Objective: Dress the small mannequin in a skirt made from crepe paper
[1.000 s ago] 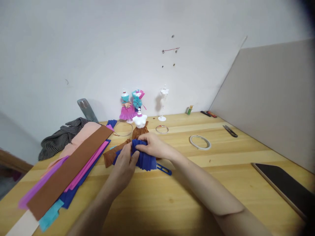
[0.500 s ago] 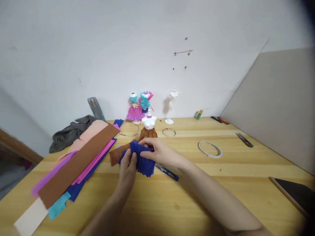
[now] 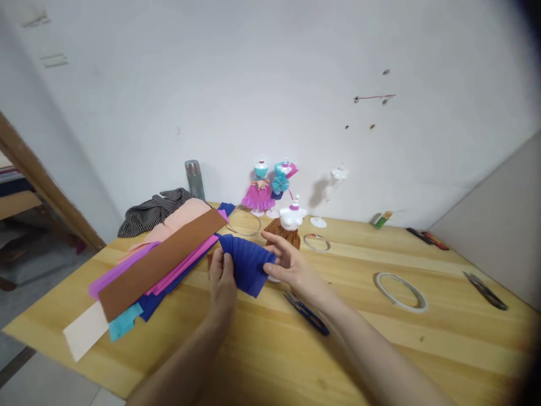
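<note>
A pleated piece of blue crepe paper [image 3: 246, 264] is held up above the table. My left hand [image 3: 222, 279] pinches its left side between thumb and fingers. At its right edge is my right hand [image 3: 291, 270], thumb in front of the paper and forefinger stretched out above it. Just behind stands a small white dress form [image 3: 292, 216] with a brown gathered skirt [image 3: 276, 230], partly covered by my right fingers. Blue-handled thread snips [image 3: 310, 317] lie on the table below my right wrist.
Stacked coloured strips, a brown strip [image 3: 160, 265] on top, lie left beside a striped cloth [image 3: 158, 211] and a bottle [image 3: 195, 180]. Dressed forms [image 3: 258, 194], a bare form [image 3: 338, 173], wire coils [image 3: 316, 242], a white ring [image 3: 401, 307] and pliers [image 3: 485, 290] stand or lie beyond.
My view has swung left, so things appear farther right. The blue paper, bunched before, is now spread flatter between my hands; my right hand has moved to its right edge.
</note>
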Demonstrator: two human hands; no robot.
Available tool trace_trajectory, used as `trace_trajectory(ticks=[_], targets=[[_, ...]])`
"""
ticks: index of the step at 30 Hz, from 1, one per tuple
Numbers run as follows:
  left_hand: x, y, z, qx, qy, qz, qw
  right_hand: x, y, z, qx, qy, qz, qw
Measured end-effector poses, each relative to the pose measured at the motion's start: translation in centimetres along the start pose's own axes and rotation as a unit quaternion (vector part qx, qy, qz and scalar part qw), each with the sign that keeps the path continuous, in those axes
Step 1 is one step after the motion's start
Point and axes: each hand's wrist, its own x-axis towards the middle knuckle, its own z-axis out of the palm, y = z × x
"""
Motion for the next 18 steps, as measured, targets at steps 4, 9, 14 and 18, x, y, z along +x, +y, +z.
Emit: trace_trajectory(ticks=[4,9,14,18], targets=[[0.2,0.3,0.0,-0.008,-0.010,0.008,1.000,0.1,1.1,0.8,0.085,0.048,0.000,0.995],[0.1,0.1,-0.1,-0.006,-0.016,0.028,0.999,0.0,1.6,1.7,0.209,0.060,0.043,0.975],[0.0,0.3,0.0,-0.024,0.003,0.040,0.999,-0.2,2.1,2.6,0.250,0.068,0.017,0.966],[-0.1,0.4,-0.1,-0.051,-0.010,0.032,0.998,-0.8,3.2,3.6,0.219,0.062,0.027,0.973]])
